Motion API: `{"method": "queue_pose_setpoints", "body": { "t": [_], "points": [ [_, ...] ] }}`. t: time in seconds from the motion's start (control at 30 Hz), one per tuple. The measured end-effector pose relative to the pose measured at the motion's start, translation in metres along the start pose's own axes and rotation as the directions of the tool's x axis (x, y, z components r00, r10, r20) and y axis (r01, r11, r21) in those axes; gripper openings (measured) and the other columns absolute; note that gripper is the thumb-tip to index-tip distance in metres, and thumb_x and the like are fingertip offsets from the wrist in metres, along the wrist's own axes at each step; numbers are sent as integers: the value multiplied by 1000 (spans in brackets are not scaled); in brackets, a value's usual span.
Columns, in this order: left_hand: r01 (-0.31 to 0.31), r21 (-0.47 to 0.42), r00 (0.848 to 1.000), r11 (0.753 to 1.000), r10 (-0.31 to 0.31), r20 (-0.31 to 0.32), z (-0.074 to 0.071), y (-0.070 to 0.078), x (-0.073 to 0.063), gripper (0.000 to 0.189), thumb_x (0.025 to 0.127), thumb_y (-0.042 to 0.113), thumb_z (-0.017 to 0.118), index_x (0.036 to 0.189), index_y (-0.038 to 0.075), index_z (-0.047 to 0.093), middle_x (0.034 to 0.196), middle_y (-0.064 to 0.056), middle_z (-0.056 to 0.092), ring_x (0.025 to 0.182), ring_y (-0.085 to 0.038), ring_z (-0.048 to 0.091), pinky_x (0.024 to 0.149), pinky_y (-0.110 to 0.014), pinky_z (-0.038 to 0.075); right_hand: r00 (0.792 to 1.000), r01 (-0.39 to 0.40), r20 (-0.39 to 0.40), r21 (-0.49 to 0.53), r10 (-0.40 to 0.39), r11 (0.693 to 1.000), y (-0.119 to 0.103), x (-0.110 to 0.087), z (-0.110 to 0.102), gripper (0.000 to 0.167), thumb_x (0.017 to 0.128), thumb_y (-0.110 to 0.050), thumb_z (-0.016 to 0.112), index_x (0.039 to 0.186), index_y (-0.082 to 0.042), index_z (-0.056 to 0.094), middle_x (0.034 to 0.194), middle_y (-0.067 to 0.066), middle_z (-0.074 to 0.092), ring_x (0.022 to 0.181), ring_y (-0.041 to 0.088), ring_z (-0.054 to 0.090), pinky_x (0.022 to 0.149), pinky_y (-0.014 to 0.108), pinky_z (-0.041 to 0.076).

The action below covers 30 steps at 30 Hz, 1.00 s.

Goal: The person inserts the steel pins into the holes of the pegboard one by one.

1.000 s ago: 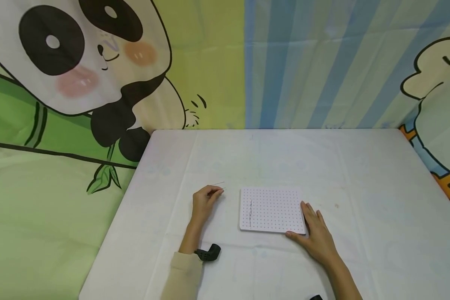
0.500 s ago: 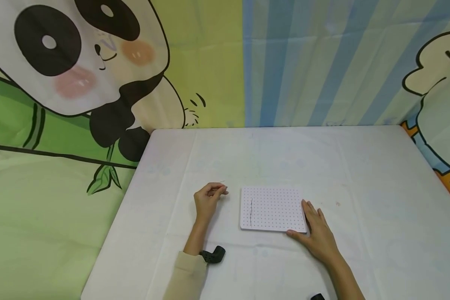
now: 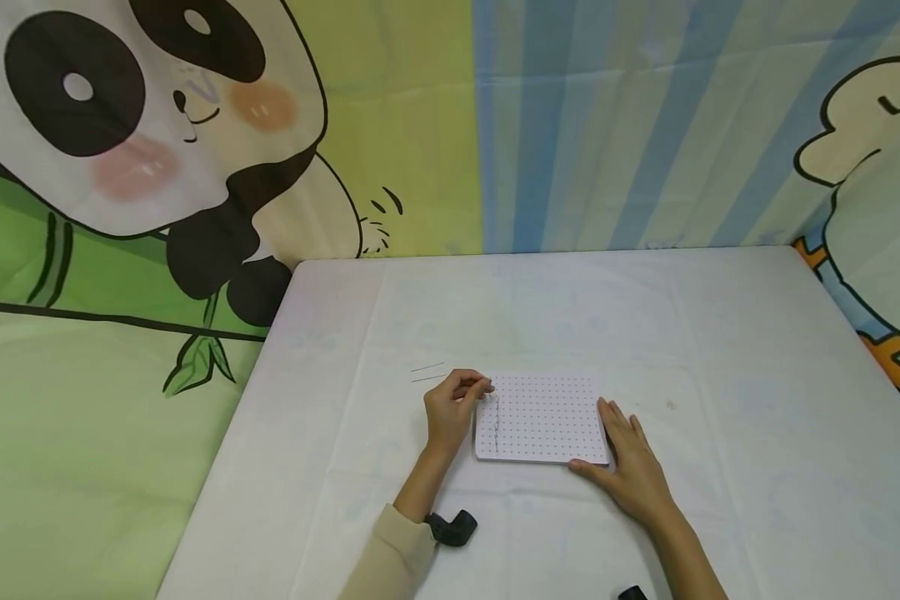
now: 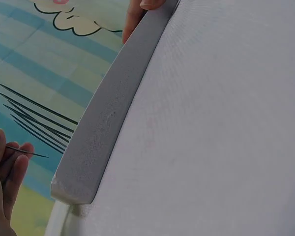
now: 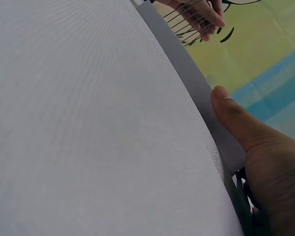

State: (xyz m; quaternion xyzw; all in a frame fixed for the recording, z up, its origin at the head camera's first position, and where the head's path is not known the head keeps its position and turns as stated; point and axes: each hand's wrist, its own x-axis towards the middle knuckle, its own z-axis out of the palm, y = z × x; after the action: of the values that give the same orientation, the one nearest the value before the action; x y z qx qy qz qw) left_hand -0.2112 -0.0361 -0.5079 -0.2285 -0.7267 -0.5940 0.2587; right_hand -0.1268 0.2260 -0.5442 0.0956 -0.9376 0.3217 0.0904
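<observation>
A white perforated board [image 3: 547,421] lies flat on the table, dotted with rows of small holes. My left hand [image 3: 450,412] is over its far left corner. In the left wrist view, thumb and fingertips pinch a thin dark needle [image 4: 28,151], its pointed end sticking out past the fingers. Several similar needles [image 4: 42,120] stand upright in a row along the board's left side. My right hand [image 3: 633,475] rests against the board's near right corner, fingers extended along the right edge, thumb [image 5: 236,115] touching the front edge.
Two loose needles [image 3: 428,378] lie on the white-covered table [image 3: 742,400], left of the board. A cartoon-printed cloth [image 3: 405,125] hangs behind the table. A black wrist camera [image 3: 453,528] sits on the left wrist.
My left hand has picked up a needle from beside the loose ones and moved right, to the board's far left corner. The right hand has stayed at the near right corner.
</observation>
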Motion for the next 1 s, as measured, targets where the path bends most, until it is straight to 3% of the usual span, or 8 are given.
{"method": "queue_pose_setpoints", "body": {
  "t": [0.17,0.33,0.8,1.0],
  "points": [
    [-21,59,999,998,19,36,5,-17,-7,8,80,-6,66,85,-4,61,75,-14,67,63,-22,67,58,-22,54,1000,6,-1,-11,-6,1000,0,0,1,102,71,-49,74,146,-5,21,146,21,27,136,34,19,112,41,4],
    [-42,84,996,996,35,80,6,-23,-10,7,83,2,67,88,1,62,79,-10,68,69,-14,67,62,-18,53,1000,22,-7,-16,-22,1000,0,1,0,102,71,-49,75,145,-2,22,145,22,28,135,34,20,112,41,4],
    [-90,219,983,972,52,175,5,-24,-12,9,85,15,67,86,7,63,80,-1,67,73,-7,65,67,-13,50,999,45,-17,-26,-45,999,0,2,1,103,70,-49,75,146,-3,22,144,22,31,135,32,22,112,38,4],
    [-141,277,975,951,86,204,5,-23,-10,9,85,15,67,84,8,62,79,0,66,72,-7,64,67,-12,49,999,33,-16,-17,-33,999,2,2,0,103,70,-48,76,146,-4,22,144,22,30,135,33,23,112,38,5]
  ]
}}
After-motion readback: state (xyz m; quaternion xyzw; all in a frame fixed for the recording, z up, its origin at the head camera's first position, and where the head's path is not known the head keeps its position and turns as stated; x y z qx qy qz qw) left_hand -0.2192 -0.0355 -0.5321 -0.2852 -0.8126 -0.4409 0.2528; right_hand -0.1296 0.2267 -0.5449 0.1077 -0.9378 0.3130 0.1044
